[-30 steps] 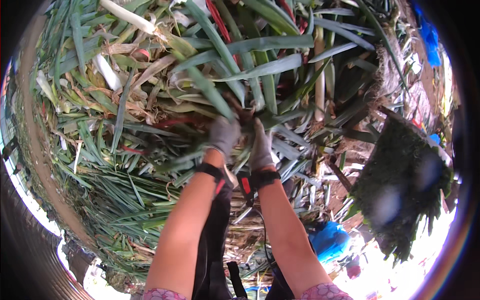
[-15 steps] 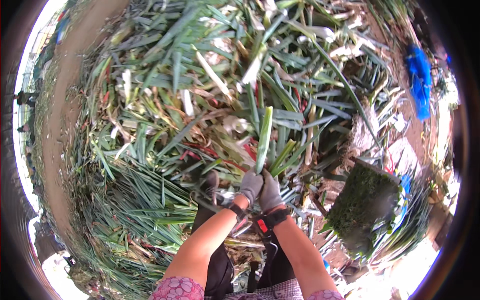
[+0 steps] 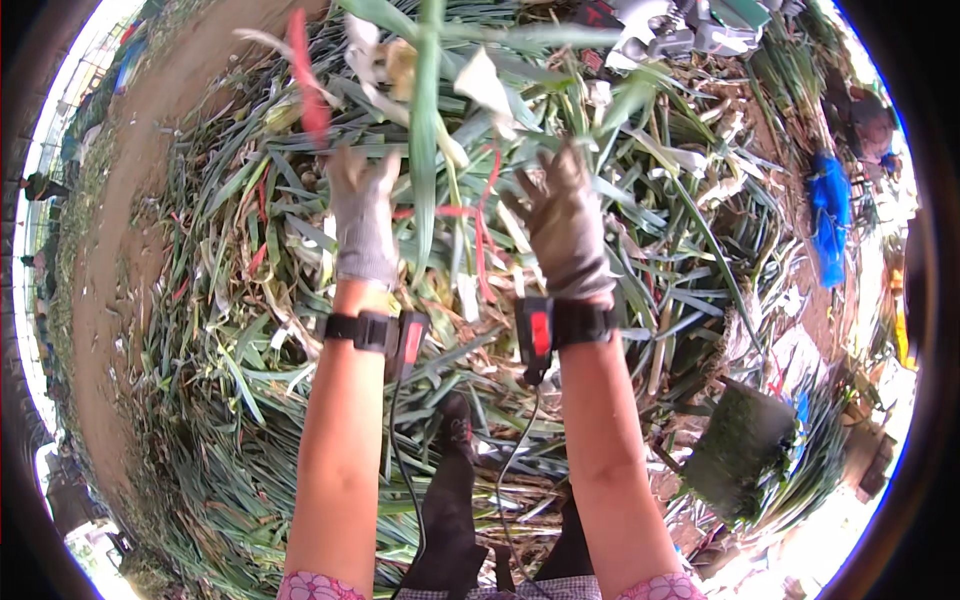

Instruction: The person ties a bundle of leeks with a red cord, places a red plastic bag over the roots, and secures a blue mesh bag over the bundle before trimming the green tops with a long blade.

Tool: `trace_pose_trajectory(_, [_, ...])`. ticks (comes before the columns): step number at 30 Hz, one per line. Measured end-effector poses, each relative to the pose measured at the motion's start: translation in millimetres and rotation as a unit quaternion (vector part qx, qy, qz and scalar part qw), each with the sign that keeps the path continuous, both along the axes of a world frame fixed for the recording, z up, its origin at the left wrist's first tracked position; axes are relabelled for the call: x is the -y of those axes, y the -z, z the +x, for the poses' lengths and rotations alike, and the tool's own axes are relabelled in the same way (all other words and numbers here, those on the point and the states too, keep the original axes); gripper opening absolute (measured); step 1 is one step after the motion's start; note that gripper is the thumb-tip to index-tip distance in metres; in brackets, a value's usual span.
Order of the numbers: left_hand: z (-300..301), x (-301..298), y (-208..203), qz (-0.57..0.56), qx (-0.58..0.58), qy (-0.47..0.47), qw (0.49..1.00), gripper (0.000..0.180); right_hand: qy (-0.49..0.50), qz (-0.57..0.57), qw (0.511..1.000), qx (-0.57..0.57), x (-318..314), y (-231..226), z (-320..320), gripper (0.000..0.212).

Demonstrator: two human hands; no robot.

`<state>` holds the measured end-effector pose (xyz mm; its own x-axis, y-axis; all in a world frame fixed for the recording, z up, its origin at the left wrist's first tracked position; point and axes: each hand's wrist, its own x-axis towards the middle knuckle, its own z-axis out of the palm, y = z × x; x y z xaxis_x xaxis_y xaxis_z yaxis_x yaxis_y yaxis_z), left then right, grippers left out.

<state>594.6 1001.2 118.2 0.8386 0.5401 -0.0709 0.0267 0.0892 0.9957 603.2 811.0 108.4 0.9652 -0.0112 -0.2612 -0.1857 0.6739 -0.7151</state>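
Both arms reach forward over a heap of leek leaves [image 3: 330, 345]. My left hand [image 3: 365, 215], in a grey work glove, is open with the fingers spread. My right hand [image 3: 570, 225], gloved alike, is also open, its fingers apart and slightly blurred. Loose scraps are strewn just beyond the hands, apparently in the air: a long green leek leaf [image 3: 424, 140] between them, a blurred red strip [image 3: 309, 90] near the left fingertips, and a whitish leek piece [image 3: 484, 82]. A thin red ribbon [image 3: 487, 200] dangles between the hands.
Long green leeks [image 3: 240, 480] lie in a pile at the lower left. A dark green block-shaped object [image 3: 738, 450] stands at the right, and a blue bag [image 3: 829, 220] farther up. A dirt path [image 3: 110, 300] runs along the left. My shoe [image 3: 456, 425] is among leaves.
My hands were together, shut around a leek piece low in the middle. They have swung forward and apart and let go; scraps are now loose in front of them.
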Motion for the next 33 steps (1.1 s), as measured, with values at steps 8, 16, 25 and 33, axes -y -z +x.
trace_pose_trajectory(8, [-133,-23,267,-0.136,-0.445,0.087,0.881,0.102,-0.069,-0.323,0.908,-0.257,25,307,-160,0.056])
trace_pose_trajectory(16, [-143,-2,317,0.083,-0.435,0.203,0.873,0.084,-0.195,-0.128,0.903,-0.360,-47,325,-172,0.064])
trace_pose_trajectory(25, [-163,8,235,-0.161,-0.370,0.152,0.902,0.038,-0.138,-0.235,0.901,-0.337,-64,216,-169,0.026])
trace_pose_trajectory(33, [-170,35,116,-0.236,-0.362,0.204,0.878,0.039,-0.231,-0.365,0.862,-0.264,-19,104,-194,0.014])
